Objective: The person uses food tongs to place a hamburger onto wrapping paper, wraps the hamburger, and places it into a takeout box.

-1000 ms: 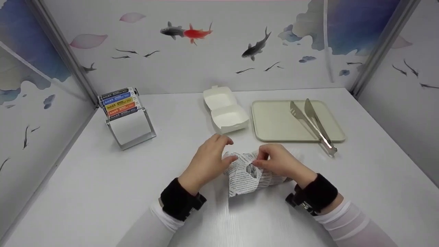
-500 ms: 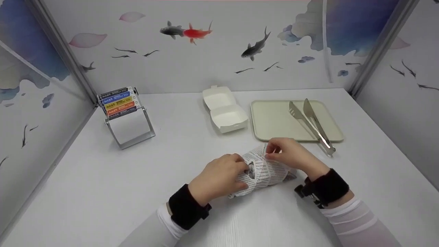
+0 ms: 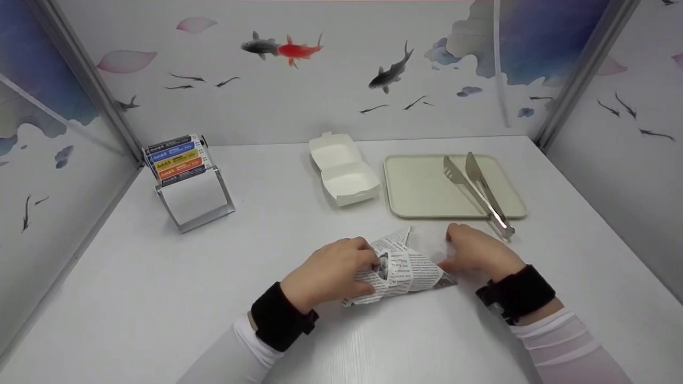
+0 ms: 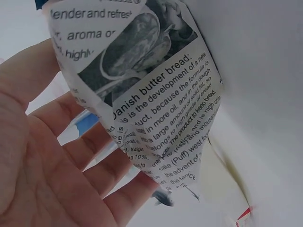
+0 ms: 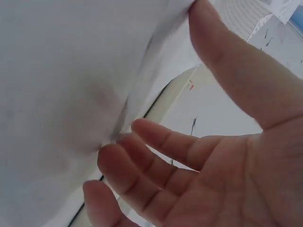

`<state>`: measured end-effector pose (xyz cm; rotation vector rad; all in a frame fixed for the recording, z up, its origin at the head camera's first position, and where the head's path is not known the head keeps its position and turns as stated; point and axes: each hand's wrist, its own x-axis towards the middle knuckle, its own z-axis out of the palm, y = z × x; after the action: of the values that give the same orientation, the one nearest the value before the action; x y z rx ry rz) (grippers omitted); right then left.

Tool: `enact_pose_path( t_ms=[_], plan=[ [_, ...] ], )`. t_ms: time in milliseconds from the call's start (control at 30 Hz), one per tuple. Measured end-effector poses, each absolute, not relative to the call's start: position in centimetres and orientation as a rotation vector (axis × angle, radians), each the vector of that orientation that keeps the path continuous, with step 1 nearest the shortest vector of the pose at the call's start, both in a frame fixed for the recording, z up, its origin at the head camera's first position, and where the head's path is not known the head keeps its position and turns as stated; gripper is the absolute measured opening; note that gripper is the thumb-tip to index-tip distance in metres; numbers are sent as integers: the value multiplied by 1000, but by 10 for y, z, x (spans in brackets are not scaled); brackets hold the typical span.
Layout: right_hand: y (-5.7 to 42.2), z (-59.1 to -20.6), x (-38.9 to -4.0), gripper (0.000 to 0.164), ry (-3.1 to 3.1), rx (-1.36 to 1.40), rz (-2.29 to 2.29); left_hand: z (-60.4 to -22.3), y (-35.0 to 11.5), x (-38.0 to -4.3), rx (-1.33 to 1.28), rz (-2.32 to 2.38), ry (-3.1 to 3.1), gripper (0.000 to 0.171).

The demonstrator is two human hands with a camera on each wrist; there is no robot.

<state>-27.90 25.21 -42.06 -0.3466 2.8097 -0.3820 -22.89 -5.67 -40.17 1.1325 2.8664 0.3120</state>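
Fish-painted walls (image 3: 315, 104) surround our worktop (image 3: 160, 298). Our left hand (image 3: 326, 273) grips one end of the paper packet (image 3: 411, 272) just to its right, probably light, soft and easily torn: best cradled along both sides. Our right hand (image 3: 483, 253), spread wide, has shifted from the far flap (image 3: 396, 241) to the packet's other end.

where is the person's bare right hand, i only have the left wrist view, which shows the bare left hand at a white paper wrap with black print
Observer: In the head view, the right hand is at the right end of the white paper wrap.
Operator: ok, any tool lying around
Observer: Yes, shiny silver metal tongs lie partly on a flat, cream, rectangular tray, their joined end past its near edge.
Operator: and what sits next to that tray
Observer: A white hinged box stands open to its left in the head view.
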Motion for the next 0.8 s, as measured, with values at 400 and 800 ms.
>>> enact_pose_path(
  t_ms=[400, 800],
  plan=[
    [253, -427, -297, 23, 2797, -352, -756, -403, -62, -232, 1196, 363, 2863, 34],
    [216, -397, -267, 8, 3100, -349, -1141, -404, -59, -231, 1181, 383, 2866, 27]
  ],
)
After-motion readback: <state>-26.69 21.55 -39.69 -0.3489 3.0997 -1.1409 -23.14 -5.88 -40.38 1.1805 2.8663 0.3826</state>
